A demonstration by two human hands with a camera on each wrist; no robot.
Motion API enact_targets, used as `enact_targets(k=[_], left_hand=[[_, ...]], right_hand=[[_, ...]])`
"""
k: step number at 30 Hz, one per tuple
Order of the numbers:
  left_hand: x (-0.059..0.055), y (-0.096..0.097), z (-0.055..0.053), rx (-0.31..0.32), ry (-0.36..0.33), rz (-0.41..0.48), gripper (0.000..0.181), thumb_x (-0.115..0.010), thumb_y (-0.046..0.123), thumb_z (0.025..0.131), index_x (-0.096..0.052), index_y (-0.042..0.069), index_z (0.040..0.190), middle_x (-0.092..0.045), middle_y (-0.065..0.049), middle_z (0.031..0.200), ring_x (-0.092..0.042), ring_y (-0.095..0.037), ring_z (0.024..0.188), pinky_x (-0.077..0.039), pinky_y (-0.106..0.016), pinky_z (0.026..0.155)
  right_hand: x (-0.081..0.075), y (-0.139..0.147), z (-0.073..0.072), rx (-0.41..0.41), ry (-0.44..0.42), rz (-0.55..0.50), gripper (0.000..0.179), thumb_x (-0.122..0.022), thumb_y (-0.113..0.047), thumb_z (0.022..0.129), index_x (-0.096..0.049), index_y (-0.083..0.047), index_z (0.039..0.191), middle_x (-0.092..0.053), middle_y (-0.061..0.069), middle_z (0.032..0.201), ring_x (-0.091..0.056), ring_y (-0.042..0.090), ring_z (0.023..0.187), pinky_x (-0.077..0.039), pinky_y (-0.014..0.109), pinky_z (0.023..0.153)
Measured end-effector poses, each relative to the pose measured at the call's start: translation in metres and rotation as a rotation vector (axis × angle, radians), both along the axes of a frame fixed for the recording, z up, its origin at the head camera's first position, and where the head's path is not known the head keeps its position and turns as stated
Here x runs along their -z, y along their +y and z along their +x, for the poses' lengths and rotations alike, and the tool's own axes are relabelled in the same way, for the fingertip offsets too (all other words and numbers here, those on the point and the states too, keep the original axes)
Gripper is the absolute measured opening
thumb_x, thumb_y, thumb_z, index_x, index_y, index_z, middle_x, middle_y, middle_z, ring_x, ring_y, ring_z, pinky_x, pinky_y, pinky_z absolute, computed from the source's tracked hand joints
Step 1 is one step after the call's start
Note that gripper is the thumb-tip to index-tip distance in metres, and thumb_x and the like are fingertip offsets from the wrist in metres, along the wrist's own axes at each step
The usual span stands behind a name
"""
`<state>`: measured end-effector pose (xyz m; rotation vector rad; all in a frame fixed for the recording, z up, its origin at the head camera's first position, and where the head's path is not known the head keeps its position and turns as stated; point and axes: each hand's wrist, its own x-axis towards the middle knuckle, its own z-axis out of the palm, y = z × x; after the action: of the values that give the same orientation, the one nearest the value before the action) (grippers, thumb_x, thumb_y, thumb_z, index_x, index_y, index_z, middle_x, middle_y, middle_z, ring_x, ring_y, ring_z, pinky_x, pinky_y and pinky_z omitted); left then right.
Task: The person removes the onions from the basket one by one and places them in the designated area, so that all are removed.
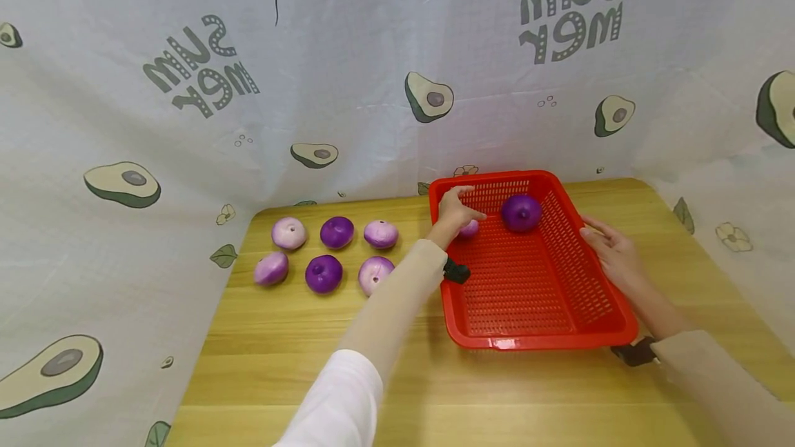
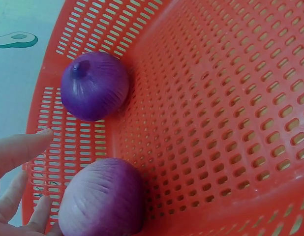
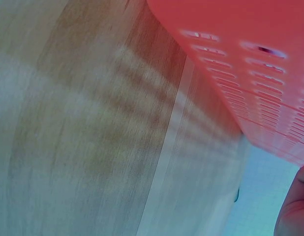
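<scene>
A red plastic basket point(image 1: 515, 281) stands on the wooden table. Inside it, toward the far side, lies a dark purple onion point(image 1: 521, 213), with a paler purple-and-white onion point(image 2: 103, 199) beside it. My left hand point(image 1: 456, 212) reaches over the basket's left wall, thumb and fingers spread apart. In the left wrist view its fingertips are right at the paler onion, which the hand partly hides in the head view. My right hand point(image 1: 615, 257) holds the basket's right rim. Only a small part of that hand shows at the edge of the right wrist view.
Left of the basket, several more onions lie in two rows, among them a dark purple onion point(image 1: 324, 274) and a pale onion point(image 1: 288, 233). My left sleeve point(image 1: 397, 309) passes close to a front-row onion point(image 1: 375, 274). A patterned cloth point(image 1: 360, 74) hangs behind the table point(image 1: 279, 364).
</scene>
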<state>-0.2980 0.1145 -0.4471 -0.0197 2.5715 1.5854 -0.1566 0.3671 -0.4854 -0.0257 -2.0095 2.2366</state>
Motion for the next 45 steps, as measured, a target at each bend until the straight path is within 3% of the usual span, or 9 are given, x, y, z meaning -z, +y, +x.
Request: enact_targets(k=[15, 23, 34, 40, 45], left_hand=[[0.014, 0.002, -0.001, 0.014, -0.012, 0.018, 0.069, -0.085, -0.017, 0.062, -0.071, 0.012, 0.123, -0.063, -0.006, 0.127, -0.052, -0.023, 0.117, -0.05, -0.034, 0.097], [0.015, 0.006, -0.005, -0.011, -0.092, -0.011, 0.065, -0.085, -0.016, 0.062, -0.073, 0.014, 0.118, -0.063, -0.004, 0.121, -0.051, -0.021, 0.109, -0.053, -0.037, 0.092], [0.022, 0.003, -0.006, 0.088, -0.152, -0.002, 0.062, -0.085, -0.017, 0.063, -0.07, 0.008, 0.117, -0.06, -0.011, 0.119, -0.053, -0.024, 0.106, -0.052, -0.037, 0.094], [0.022, 0.001, -0.004, 0.105, -0.103, 0.035, 0.061, -0.087, -0.015, 0.062, -0.071, 0.005, 0.117, -0.061, -0.011, 0.116, -0.054, -0.023, 0.102, -0.052, -0.036, 0.092], [0.019, 0.0, -0.001, 0.144, -0.078, 0.09, 0.062, -0.087, -0.014, 0.063, -0.071, 0.004, 0.12, -0.059, -0.012, 0.118, -0.053, -0.023, 0.099, -0.053, -0.037, 0.09]], right_hand=[[-0.001, -0.001, -0.001, 0.031, 0.006, 0.082, 0.034, -0.057, -0.014, 0.103, -0.061, -0.024, 0.135, -0.074, -0.013, 0.092, -0.07, 0.005, 0.074, -0.057, 0.021, 0.06], [0.0, 0.0, -0.002, 0.025, 0.002, 0.041, 0.034, -0.057, -0.014, 0.103, -0.061, -0.024, 0.135, -0.074, -0.011, 0.094, -0.071, 0.006, 0.075, -0.057, 0.021, 0.06], [0.001, 0.0, -0.003, 0.018, -0.002, 0.025, 0.034, -0.056, -0.012, 0.103, -0.061, -0.025, 0.134, -0.074, -0.011, 0.094, -0.071, 0.007, 0.075, -0.057, 0.022, 0.06], [0.0, -0.001, -0.003, 0.016, 0.002, 0.02, 0.035, -0.057, -0.013, 0.103, -0.06, -0.023, 0.136, -0.074, -0.01, 0.094, -0.071, 0.007, 0.075, -0.057, 0.022, 0.061], [0.001, 0.0, -0.003, 0.009, 0.011, -0.001, 0.031, -0.056, -0.012, 0.103, -0.064, -0.027, 0.128, -0.074, -0.01, 0.095, -0.071, 0.007, 0.076, -0.057, 0.022, 0.061]])
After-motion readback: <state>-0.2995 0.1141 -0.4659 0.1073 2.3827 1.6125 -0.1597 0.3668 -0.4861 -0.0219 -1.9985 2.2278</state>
